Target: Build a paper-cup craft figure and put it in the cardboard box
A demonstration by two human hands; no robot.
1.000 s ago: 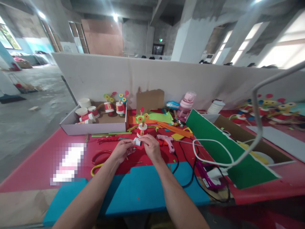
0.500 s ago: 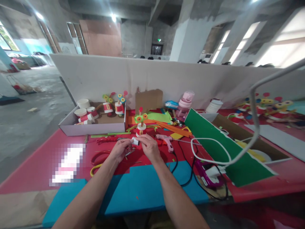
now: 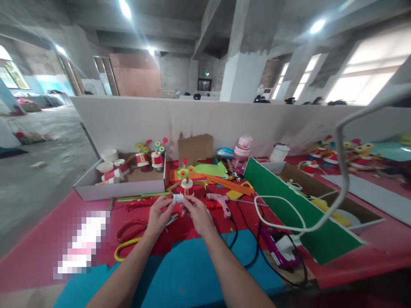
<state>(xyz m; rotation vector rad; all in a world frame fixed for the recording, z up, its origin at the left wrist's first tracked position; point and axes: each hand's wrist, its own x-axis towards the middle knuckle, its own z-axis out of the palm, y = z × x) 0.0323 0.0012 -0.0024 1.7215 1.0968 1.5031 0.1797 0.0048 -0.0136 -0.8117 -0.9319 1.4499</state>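
Observation:
A small white cylinder (image 3: 178, 198) is held level between the fingertips of both hands, its exact kind unclear. My left hand (image 3: 161, 216) pinches its left end, and my right hand (image 3: 197, 213) closes on the right end. Just behind them stands a paper-cup figure (image 3: 186, 184) with a green head, orange round eyes and coiled paper arms. A pink glue gun (image 3: 221, 202) lies right of my right hand. To the left of my left hand are a red handle loop (image 3: 130, 230) and a yellow handle loop (image 3: 122, 252); their tools are partly hidden by my arm.
At the left back, a white box (image 3: 123, 190) holds paper cups and finished figures. Orange paper strips (image 3: 226, 183) lie behind the glue gun. A green-sided box (image 3: 276, 205) stands right, near a purple power strip (image 3: 278, 248) with cables. Blue foam sheeting (image 3: 180, 273) covers the front edge.
The view has tilted up, so the table things sit lower in the picture. The white cylinder has turned to lie more level, with the fingers of both hands shifted on its ends.

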